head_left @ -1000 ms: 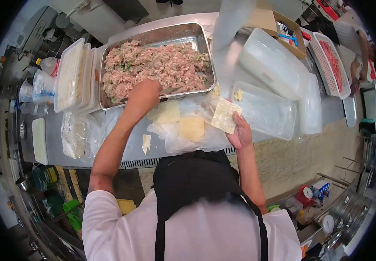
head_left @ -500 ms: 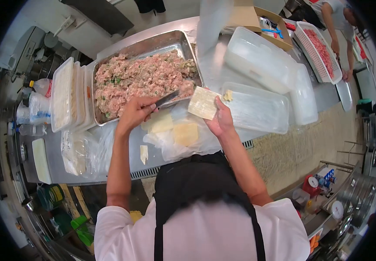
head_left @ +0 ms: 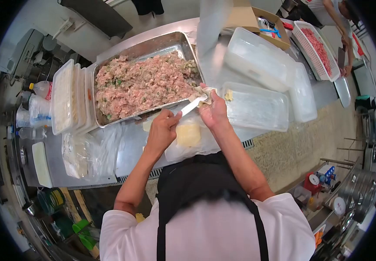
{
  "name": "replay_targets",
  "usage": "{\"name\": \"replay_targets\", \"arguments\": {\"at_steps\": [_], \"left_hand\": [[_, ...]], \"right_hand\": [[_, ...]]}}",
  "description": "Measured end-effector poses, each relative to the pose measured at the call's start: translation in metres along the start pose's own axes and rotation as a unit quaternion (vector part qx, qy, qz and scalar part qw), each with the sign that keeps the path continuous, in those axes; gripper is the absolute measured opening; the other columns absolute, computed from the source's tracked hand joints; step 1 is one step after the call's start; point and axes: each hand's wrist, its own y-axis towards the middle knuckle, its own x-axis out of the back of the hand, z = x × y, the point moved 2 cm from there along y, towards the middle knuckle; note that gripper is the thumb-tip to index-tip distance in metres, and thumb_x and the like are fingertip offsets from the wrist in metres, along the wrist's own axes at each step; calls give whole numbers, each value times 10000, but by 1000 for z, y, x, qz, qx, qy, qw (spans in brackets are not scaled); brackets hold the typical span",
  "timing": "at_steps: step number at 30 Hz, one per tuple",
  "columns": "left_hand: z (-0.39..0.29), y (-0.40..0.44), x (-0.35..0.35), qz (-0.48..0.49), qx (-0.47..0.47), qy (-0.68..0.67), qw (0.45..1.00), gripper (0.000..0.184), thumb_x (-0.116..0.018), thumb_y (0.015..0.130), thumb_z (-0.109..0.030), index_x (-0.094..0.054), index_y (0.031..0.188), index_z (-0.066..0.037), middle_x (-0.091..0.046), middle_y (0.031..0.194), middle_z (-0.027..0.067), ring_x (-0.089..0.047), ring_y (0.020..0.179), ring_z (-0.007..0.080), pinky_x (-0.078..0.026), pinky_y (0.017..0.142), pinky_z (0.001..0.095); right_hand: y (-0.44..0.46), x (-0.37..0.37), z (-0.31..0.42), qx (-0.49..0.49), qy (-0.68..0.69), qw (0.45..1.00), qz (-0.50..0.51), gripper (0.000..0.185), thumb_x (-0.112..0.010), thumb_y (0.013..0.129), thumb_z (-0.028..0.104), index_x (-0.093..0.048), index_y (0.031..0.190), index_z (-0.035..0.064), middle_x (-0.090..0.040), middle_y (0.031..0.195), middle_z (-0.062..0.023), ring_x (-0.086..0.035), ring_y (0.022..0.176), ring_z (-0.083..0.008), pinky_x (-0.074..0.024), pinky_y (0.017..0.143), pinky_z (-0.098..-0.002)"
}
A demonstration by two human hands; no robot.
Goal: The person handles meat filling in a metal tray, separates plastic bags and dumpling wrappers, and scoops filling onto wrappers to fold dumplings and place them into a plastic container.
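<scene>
My left hand [head_left: 163, 134] grips a flat-bladed spreader [head_left: 192, 105], its blade pressed against a dumpling wrapper [head_left: 205, 95]. That wrapper is folded up around the blade tip in my right hand [head_left: 214, 112], whose fingers curl about it; any filling inside is largely hidden. Just beyond my hands sits a deep metal tray [head_left: 189, 45] with pink minced meat filling [head_left: 142, 87] flecked with green. Below my left hand, a stack of pale yellow wrappers [head_left: 188, 135] lies on clear plastic sheeting [head_left: 177, 153].
Right of my hands is a translucent plastic container [head_left: 257, 108] with a small dough-coloured lump at its corner; more tubs [head_left: 259, 58] stand behind. Lidded boxes [head_left: 64, 98] lean left of the tray. Far right, another person's hand [head_left: 347, 70] is near a basket of meat [head_left: 316, 45].
The spreader has moved right from the tray's edge to the wrapper. The wrapper, flat before, is now gathered in my right hand. At far right, the other person's hands have shifted.
</scene>
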Motion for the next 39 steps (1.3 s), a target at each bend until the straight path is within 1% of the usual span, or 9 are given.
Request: {"name": "replay_targets", "arguments": {"at_steps": [1, 5, 11, 13, 17, 20, 22, 29, 39], "left_hand": [[6, 2, -6, 40, -26, 23, 999, 277, -694, 790, 62, -750, 1032, -61, -595, 760, 96, -606, 668, 232, -473, 600, 332], [-31, 3, 28, -9, -6, -9, 1000, 328, -691, 770, 85, -744, 1057, -63, -591, 781, 113, -608, 675, 253, -486, 622, 336], [-4, 14, -14, 29, -41, -30, 998, 304, -687, 775, 85, -747, 1041, -49, -619, 792, 104, -595, 671, 217, -469, 608, 307], [-14, 18, 4, 54, 18, -49, 997, 295, -687, 777, 80, -749, 1037, -44, -621, 784, 103, -598, 696, 206, -460, 618, 293], [-29, 20, 28, 31, 45, -76, 996, 316, -688, 775, 71, -749, 1059, -52, -620, 768, 95, -599, 692, 198, -462, 629, 293], [-30, 17, 25, 110, 43, -72, 990, 322, -684, 778, 69, -747, 1070, -50, -625, 766, 95, -597, 697, 191, -464, 640, 297], [-36, 17, 27, 144, 60, -51, 986, 328, -680, 778, 72, -745, 1076, -49, -623, 760, 98, -595, 700, 191, -465, 646, 299], [-25, 16, 78, 10, 75, -70, 995, 326, -679, 780, 54, -736, 1089, -32, -635, 780, 105, -579, 653, 191, -443, 612, 306], [-10, -5, 62, 24, 146, -105, 983, 325, -687, 791, 45, -736, 1102, -37, -593, 758, 56, -494, 622, 103, -382, 560, 261]], "right_hand": [[-3, -14, 1, 55, -107, 976, -179, 460, -270, 1083, 253, -448, 1355, -72, -541, 1264, -176, -540, 1143, -288, -433, 1048, -414], [-8, 2, 13, 111, -132, 962, -210, 461, -276, 1081, 265, -460, 1346, -65, -539, 1277, -186, -531, 1169, -310, -416, 1068, -441], [-18, -36, 15, 99, -148, 973, -146, 430, -348, 1054, 227, -416, 1371, -56, -515, 1334, -207, -480, 1282, -327, -359, 1134, -473], [-28, -27, 25, -6, -101, 993, 62, 455, -434, 985, 178, -436, 1382, -44, -493, 1367, -199, -466, 1312, -286, -357, 1129, -422], [-38, -10, 22, 48, -287, 956, 27, 563, -551, 882, 87, -398, 1403, -58, -491, 1400, -192, -499, 1300, -329, -395, 1107, -409], [-41, -11, 16, 131, -560, 817, -32, 556, -634, 802, 10, -489, 1336, -43, -616, 1257, -161, -627, 1133, -316, -496, 975, -384], [-44, -26, 19, 259, -789, 557, -8, 336, -674, 814, 29, -629, 1142, -23, -709, 997, -125, -702, 900, -269, -548, 780, -364], [-55, 6, 88, 257, -697, 636, -207, 308, -560, 1002, 240, -674, 886, -22, -589, 652, -56, -508, 569, -135, -433, 558, -284], [-34, 67, 172, 195, -864, 408, -219, 345, -658, 904, 327, -620, 823, -7, -645, 815, -187, -616, 760, -341, -487, 748, -443]]}}
